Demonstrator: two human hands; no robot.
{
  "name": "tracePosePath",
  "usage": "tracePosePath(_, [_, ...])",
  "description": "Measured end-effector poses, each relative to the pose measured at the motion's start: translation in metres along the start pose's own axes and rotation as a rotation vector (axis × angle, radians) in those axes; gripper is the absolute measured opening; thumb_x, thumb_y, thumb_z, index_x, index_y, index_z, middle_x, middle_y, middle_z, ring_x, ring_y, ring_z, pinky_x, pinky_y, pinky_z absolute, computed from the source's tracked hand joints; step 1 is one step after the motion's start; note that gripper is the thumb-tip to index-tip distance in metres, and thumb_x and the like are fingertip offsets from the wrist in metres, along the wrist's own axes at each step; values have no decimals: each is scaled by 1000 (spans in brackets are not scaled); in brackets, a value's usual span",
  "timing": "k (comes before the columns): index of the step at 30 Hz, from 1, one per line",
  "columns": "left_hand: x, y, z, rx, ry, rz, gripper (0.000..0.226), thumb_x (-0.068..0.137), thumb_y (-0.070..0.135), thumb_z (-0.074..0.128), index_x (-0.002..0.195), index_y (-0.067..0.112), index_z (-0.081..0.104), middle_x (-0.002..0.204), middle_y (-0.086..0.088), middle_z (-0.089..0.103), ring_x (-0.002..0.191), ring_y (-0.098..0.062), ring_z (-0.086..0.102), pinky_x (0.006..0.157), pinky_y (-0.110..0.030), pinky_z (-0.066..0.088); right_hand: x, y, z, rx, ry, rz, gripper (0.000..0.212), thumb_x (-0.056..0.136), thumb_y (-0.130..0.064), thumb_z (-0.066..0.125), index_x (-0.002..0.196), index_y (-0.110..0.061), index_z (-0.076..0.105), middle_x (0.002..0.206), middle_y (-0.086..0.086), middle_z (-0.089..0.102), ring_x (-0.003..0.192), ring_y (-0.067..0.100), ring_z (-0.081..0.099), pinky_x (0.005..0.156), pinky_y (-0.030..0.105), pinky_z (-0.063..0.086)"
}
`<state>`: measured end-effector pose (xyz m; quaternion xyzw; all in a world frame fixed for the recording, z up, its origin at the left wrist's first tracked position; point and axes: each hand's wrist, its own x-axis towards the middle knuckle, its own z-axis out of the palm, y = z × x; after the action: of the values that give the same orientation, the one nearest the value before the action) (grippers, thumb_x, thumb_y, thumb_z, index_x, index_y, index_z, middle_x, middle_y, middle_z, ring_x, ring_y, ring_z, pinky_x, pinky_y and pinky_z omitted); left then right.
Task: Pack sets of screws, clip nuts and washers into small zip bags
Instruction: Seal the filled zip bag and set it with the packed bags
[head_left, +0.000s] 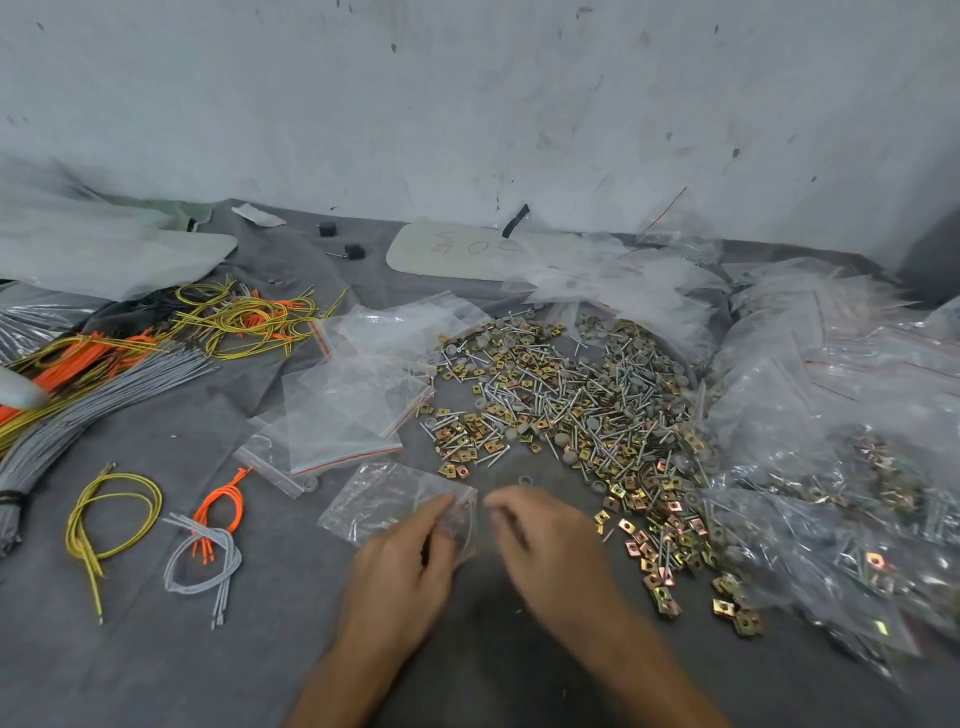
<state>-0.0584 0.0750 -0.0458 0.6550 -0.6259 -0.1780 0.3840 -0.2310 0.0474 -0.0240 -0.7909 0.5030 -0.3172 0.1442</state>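
Note:
A small clear zip bag (384, 499) lies on the grey cloth in front of me. My left hand (402, 564) pinches the bag's right edge near its mouth. My right hand (545, 540) hovers just right of the bag's mouth, fingers curled and blurred; what it holds cannot be made out. A wide heap of silver screws, brass-coloured clip nuts and grey washers (571, 410) spreads behind and to the right of my hands. A stack of empty zip bags (343, 415) with red strips lies behind the left hand.
Filled bags (831, 493) pile up on the right. Yellow, orange and grey cable loops (114, 525) and bundles (78, 395) lie on the left. A white panel (452, 249) and plastic sheets rest by the wall. One loose washer (523, 478) lies beyond my right hand.

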Motion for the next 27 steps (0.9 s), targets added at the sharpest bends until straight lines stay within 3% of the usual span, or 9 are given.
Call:
tracePosePath(3, [0,0,2,6,4,-13,42,89,37,48,126,31,68,90,5,76,81,-19,68,77,-33,54,24,35,-21,-256,26,142,7,98,-28,54,99,-26,61,89,-10,57,83,16,60,66,29,41])
tracePosePath(6, [0,-2,2,3,11,-10,42,89,37,48,126,33,67,83,5,74,76,-16,66,72,-31,52,41,58,-26,-401,-28,256,9,99,-32,51,103,-25,55,97,-5,54,90,19,58,70,32,48])
tracePosePath(13, [1,-6,4,-5,21,20,38,90,32,53,126,36,65,78,0,71,70,-20,64,65,-33,50,58,68,-15,-512,-74,248,20,101,-36,45,111,-22,56,108,1,60,97,25,61,72,35,47])
tracePosePath(17, [0,-9,6,-9,21,21,38,91,31,55,126,37,65,69,2,65,63,-15,59,61,-33,49,69,64,-13,-560,-119,262,17,102,-23,45,111,-17,58,111,4,64,100,27,63,74,36,48])
tracePosePath(20, [0,-7,6,-4,29,18,39,89,35,51,125,36,66,72,1,66,66,-17,60,60,-29,44,68,63,-14,-535,-148,301,20,99,-26,46,112,-15,57,112,5,64,100,27,64,75,37,49])
tracePosePath(24, [1,-7,6,-12,17,15,36,92,27,59,126,37,64,60,22,56,57,-1,52,60,-28,44,58,58,-18,-478,-173,309,21,96,-31,47,109,-17,53,106,2,62,94,25,63,75,37,48])
tracePosePath(27, [0,-5,5,-21,24,30,37,91,28,57,126,36,65,74,17,63,64,-8,57,61,-28,45,45,52,-28,-385,-128,324,13,96,-30,46,100,-19,52,96,-2,59,82,20,57,69,35,45])
